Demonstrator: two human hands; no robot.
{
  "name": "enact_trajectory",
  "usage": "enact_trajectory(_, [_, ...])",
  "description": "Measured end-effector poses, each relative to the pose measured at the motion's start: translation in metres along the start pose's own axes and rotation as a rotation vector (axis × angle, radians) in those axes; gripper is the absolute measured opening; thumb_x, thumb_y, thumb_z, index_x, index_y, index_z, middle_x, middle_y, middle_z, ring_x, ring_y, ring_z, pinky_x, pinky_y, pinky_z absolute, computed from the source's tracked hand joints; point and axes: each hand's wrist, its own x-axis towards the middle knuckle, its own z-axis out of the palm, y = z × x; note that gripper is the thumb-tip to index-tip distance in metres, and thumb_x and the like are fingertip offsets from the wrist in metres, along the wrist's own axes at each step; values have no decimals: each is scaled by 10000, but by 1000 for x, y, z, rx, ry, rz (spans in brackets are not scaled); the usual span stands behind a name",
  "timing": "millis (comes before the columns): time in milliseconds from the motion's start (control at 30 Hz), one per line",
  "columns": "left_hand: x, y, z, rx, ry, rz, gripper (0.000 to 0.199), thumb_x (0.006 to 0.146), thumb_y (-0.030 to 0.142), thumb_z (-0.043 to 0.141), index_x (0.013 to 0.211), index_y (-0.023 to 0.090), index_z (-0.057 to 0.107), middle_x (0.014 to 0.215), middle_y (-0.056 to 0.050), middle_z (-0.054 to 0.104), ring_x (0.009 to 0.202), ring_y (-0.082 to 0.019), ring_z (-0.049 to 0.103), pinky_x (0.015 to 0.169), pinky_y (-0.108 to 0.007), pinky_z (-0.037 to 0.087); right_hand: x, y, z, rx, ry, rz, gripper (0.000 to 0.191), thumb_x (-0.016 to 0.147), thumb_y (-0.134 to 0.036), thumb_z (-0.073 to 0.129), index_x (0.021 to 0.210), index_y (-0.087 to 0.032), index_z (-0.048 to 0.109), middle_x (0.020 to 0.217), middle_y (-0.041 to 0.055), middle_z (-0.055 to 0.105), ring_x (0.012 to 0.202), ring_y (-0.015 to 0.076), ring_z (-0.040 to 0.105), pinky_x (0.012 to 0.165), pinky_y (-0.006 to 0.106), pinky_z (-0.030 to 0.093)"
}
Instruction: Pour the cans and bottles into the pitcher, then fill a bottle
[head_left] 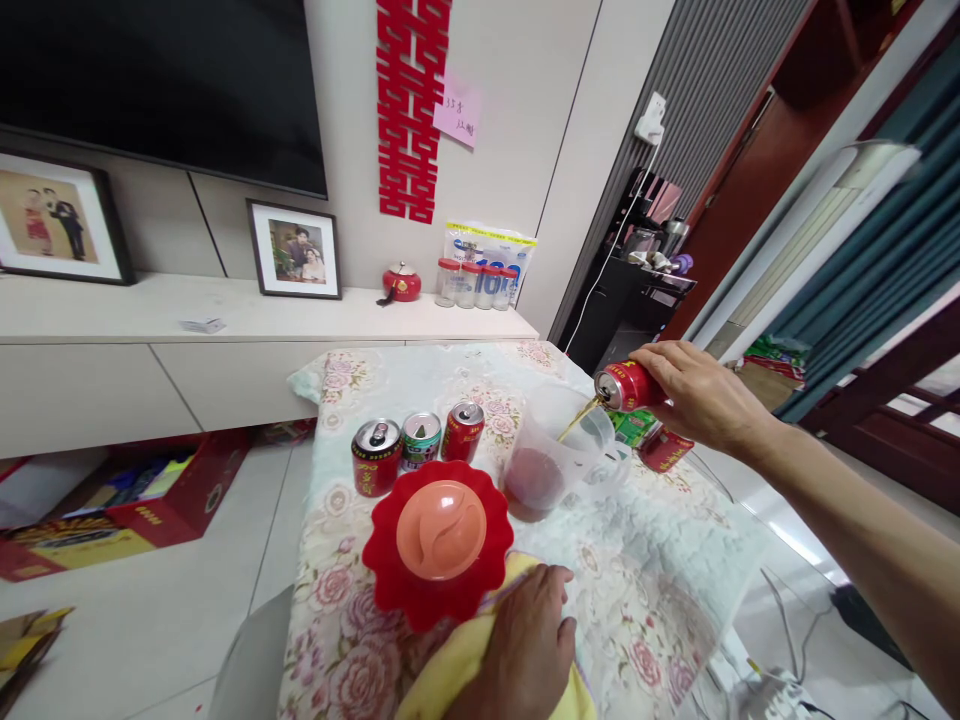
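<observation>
My right hand (686,390) is wrapped round a red drink can (628,386), tilted with its mouth down to the left. A thin stream of brown liquid runs from the can into a translucent plastic jug (551,455), which has dark liquid in its lower part. My left hand (529,635) lies on a yellow cloth (457,670), thumb apart from the fingers. Just ahead of it is a red scalloped dish (390,570) with an orange rounded lid-like piece (441,530) in its middle.
Behind the dish stand a red-and-black can (376,460), a green-and-black can (421,440) and a red can (463,432). Right of the jug are a green packet (634,427) and another red can (666,449). A flowered cloth (360,640) covers the table; a white cabinet (247,320) lies beyond.
</observation>
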Motion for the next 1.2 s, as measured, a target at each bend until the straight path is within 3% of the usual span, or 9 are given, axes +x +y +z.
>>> enact_trajectory(633, [-1,5,-4,19,-16,-26,500,826,65,496,1288,186,641,1223,-90,702,1163,-231,640,1085,-355,449,5,-1,-2,-110,-44,-39,403,888,-98,527,1289,-103,574,1257,178,653,1123,336,602,921,461,524])
enact_trajectory(1200, [-1,2,-2,17,-1,-4,485,832,64,498,1280,177,645,1224,-99,704,1174,-243,642,1090,-377,457,22,-22,-10,-180,-68,-95,381,989,-67,440,1332,-99,603,1333,187,629,1256,334,561,1053,503,435])
